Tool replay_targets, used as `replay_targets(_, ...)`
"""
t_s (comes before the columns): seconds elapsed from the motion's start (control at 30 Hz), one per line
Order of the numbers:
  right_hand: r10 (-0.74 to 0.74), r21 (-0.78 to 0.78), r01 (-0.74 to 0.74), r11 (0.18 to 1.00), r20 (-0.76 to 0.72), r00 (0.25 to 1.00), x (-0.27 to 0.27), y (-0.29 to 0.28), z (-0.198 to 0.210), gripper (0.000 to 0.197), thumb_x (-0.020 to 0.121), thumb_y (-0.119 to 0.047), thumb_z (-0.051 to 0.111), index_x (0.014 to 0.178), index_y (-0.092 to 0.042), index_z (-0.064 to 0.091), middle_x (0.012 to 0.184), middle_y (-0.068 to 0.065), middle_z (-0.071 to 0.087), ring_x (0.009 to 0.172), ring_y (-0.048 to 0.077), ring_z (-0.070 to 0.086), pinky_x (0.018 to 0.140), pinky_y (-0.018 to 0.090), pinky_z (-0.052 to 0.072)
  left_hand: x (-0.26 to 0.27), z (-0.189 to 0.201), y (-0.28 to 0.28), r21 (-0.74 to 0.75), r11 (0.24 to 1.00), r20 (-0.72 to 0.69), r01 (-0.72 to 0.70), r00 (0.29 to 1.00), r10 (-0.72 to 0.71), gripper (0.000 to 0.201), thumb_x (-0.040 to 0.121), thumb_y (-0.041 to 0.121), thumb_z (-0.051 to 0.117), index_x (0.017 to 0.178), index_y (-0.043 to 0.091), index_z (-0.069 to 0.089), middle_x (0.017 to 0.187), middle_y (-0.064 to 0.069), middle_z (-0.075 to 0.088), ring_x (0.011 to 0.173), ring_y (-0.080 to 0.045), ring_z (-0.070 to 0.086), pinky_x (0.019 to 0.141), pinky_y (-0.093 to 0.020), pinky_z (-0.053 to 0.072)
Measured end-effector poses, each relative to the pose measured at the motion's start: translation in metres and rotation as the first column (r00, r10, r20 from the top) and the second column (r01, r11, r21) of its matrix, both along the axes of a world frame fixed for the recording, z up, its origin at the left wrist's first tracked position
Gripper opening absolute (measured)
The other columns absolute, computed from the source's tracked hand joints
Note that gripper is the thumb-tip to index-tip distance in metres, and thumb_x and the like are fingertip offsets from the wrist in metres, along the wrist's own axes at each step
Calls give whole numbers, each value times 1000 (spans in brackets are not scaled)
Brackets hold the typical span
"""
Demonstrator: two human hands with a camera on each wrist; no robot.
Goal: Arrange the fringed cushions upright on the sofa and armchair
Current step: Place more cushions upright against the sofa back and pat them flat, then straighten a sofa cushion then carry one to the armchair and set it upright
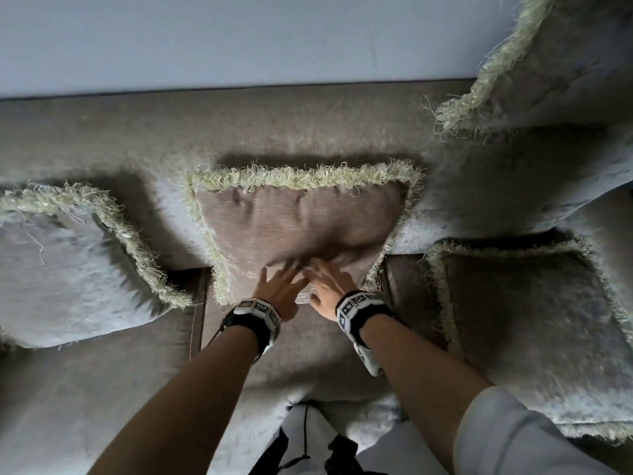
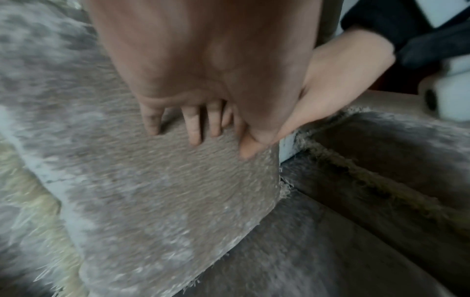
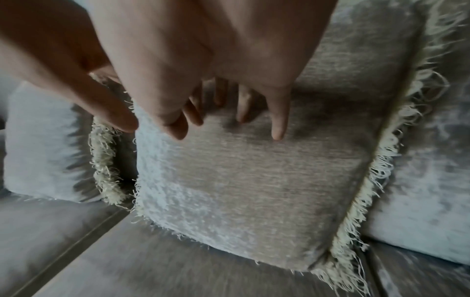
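Observation:
A taupe cushion (image 1: 298, 228) with pale green fringe stands upright against the sofa back (image 1: 137, 132), in the middle of the head view. Both hands lie flat on its lower face, fingers straight and blurred. My left hand (image 1: 279, 286) and right hand (image 1: 327, 281) sit side by side, nearly touching. The left wrist view has the left hand (image 2: 193, 124) with its fingertips on the cushion (image 2: 152, 191) and the right hand (image 2: 330, 90) beside it. From the right wrist, the right hand (image 3: 241, 112) touches the cushion (image 3: 254, 180), with the left hand (image 3: 89, 90) next to it.
A second fringed cushion (image 1: 68, 269) leans at the left, a third (image 1: 531, 320) at the right, and another (image 1: 555, 63) sits high at the top right. The sofa seat (image 1: 102, 389) spreads below; a pale wall (image 1: 239, 36) rises behind.

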State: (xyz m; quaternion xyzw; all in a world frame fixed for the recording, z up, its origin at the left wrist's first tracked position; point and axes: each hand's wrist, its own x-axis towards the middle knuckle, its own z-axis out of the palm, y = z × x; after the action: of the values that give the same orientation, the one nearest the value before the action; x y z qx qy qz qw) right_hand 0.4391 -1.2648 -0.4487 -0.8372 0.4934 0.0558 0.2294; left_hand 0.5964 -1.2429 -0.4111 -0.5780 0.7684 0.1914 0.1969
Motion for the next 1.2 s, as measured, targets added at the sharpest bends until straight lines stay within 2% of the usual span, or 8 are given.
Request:
replay_targets(0.1,-9,79,6,997,31,999,-14,-17,-6,55,92,-32,55,145,-30,40,162,-4,8,146,23,22,112,50,35,20,-4,-13,45,997,71,-63,996,59,68,89,20,48,150,31,19,162,10,0,149,-15,4,112,-69,2)
replay_targets(0.2,-217,147,233,961,-116,969,-58,-33,-9,63,93,-29,56,151,-23,31,163,0,-1,150,27,11,122,40,14,55,-4,-16,9,960,198,-281,941,274,67,89,22,46,151,24,19,161,6,8,148,-29,7,110,-71,7)
replay_targets(0.27,-414,178,435,883,-144,899,-79,-35,1,66,92,-25,57,151,-26,29,163,1,-5,148,32,16,120,39,22,67,-1,-10,-20,931,270,-364,895,356,64,88,28,48,148,18,26,159,-7,16,145,-33,15,111,-66,13)
replay_targets(0.33,-487,182,510,841,-157,859,-86,-37,16,63,93,-25,56,150,-28,29,163,1,-3,149,36,7,120,42,20,67,5,-5,-22,925,276,-379,887,370,63,88,31,49,146,16,30,158,-14,17,144,-34,17,112,-64,15)
replay_targets(0.5,-433,116,441,890,-88,897,-89,-34,60,64,93,-25,55,151,-26,28,164,1,-1,151,25,0,122,41,15,35,38,-2,-27,947,161,-320,933,321,63,88,29,49,146,21,27,160,-10,10,146,-33,11,113,-64,13)
replay_targets(0.63,-365,113,375,920,-105,925,-95,-19,93,64,95,-32,53,152,-30,22,163,-7,-5,151,18,-1,118,55,18,10,71,1,-61,961,87,-269,958,274,63,91,26,50,148,23,24,161,-2,8,148,-30,8,115,-63,11)
replay_targets(0.93,-377,88,383,920,-73,923,-155,23,143,63,93,-32,50,150,-31,24,163,-7,0,151,16,-2,119,56,10,-50,131,29,-107,969,31,-223,973,227,65,91,25,52,149,25,22,161,1,10,148,-25,10,115,-64,10)
replay_targets(1.2,-361,82,369,926,-92,928,-231,47,156,63,94,-37,50,151,-26,24,163,-2,3,151,19,0,118,55,15,-124,157,42,-103,976,-3,-190,982,191,65,92,28,50,149,27,19,161,1,10,148,-25,11,115,-64,11)
